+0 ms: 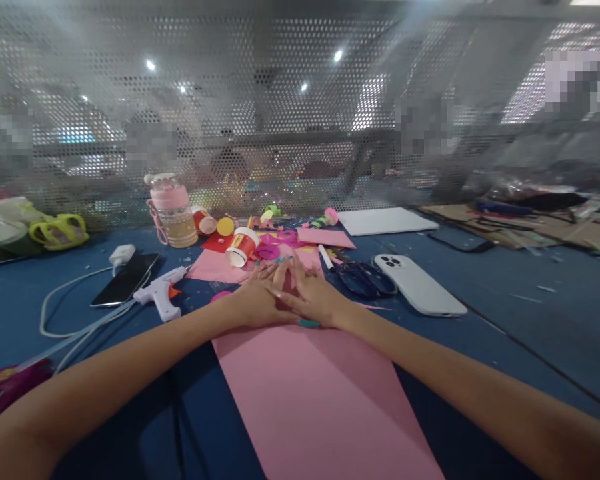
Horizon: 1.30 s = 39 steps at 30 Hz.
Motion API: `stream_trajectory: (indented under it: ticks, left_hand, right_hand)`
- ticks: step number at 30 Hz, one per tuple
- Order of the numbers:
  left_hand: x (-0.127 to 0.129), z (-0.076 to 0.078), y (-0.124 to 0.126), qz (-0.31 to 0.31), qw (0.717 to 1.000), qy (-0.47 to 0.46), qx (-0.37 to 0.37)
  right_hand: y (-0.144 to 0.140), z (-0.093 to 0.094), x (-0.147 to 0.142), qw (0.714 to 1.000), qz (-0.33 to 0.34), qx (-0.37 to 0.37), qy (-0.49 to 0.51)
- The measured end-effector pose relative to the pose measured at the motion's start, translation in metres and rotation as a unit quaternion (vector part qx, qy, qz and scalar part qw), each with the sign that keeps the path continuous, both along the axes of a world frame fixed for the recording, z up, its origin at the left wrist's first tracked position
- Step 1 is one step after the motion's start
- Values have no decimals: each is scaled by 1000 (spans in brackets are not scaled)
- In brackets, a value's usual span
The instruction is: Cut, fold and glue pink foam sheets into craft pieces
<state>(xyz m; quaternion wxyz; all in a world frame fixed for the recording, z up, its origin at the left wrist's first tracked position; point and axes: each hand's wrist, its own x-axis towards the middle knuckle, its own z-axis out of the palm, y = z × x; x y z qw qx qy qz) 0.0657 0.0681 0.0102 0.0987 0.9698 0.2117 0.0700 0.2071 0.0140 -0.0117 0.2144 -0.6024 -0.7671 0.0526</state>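
Hands meet at the middle of the head view: the left hand (257,300) and the right hand (313,299) lie flat, fingers outstretched and overlapping at the tips, both pressing down on the far end of a long pink paper sheet (320,400). Neither hand is clenched around anything; the palms rest open on the paper. The sheet runs from the near edge of the blue table (530,300) away toward the hands, lying flat between the two forearms.

Left of the hands, a white glue gun (161,291) lies on the table with its cord trailing to the near left, and just beyond it a dark phone (126,279) sits beside a white charger. Right of the hands are black scissors (365,279) and, a little further right, a white phone (419,285) lying face down. Beyond the fingertips is a clutter of paper scraps, a tipped red and white paper cup (241,247), and a pink-lidded bottle (173,212) to the far left.

Judging by the flattened palms, the step in hand looks like smoothing or creasing the paper. The next move would call for even pressure along the line, keeping the sheet from sliding on the table.
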Motion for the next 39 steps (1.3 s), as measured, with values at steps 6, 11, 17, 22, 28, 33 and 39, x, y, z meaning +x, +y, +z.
stream_trajectory:
  ticks: [6,11,17,22,28,33,39]
  left_hand:
    - [8,8,-8,-47,996,55,-44]
    - [20,10,-10,8,994,100,-33]
    - [27,6,-8,11,997,76,2]
    - [23,0,-4,-4,999,36,6]
    - [21,-6,-1,33,999,14,-21]
    - [21,-9,-1,18,999,-40,-25]
    - [21,-12,2,23,997,-70,-23]
  right_hand:
    - [7,-9,5,1000,4,21,8]
    - [8,-11,8,998,26,54,1]
    - [8,-11,8,998,17,54,-5]
    - [-7,3,11,990,-65,128,-2]
    - [-26,6,23,985,-40,161,52]
    - [-25,-5,22,990,-45,132,27]
    - [-22,-6,21,991,-70,115,-18]
